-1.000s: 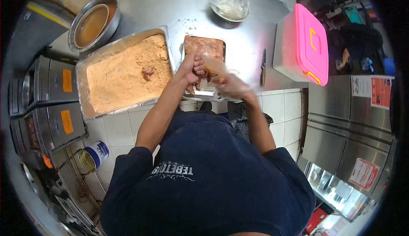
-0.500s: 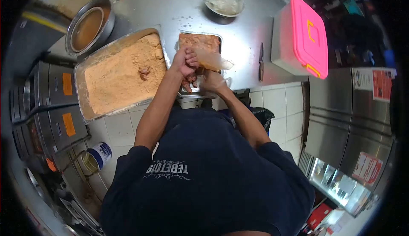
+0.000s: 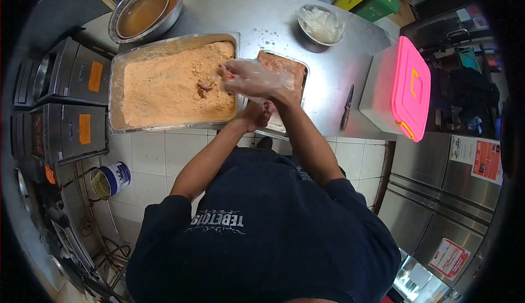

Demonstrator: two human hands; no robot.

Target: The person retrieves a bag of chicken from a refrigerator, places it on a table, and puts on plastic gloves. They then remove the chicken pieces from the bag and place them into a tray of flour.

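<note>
Head view: right hand [image 3: 250,79] fingers [image 3: 231,72] pinch reddish meat [image 3: 226,75] above crumb tray [image 3: 116,92].

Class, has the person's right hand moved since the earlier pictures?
Yes. The right hand went from the meat tray leftward to the crumb tray.

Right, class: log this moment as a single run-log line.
right hand: gloved, over breading tray edge | left hand: at meat tray near end | meat piece: in breading tray | knife: on counter
</note>
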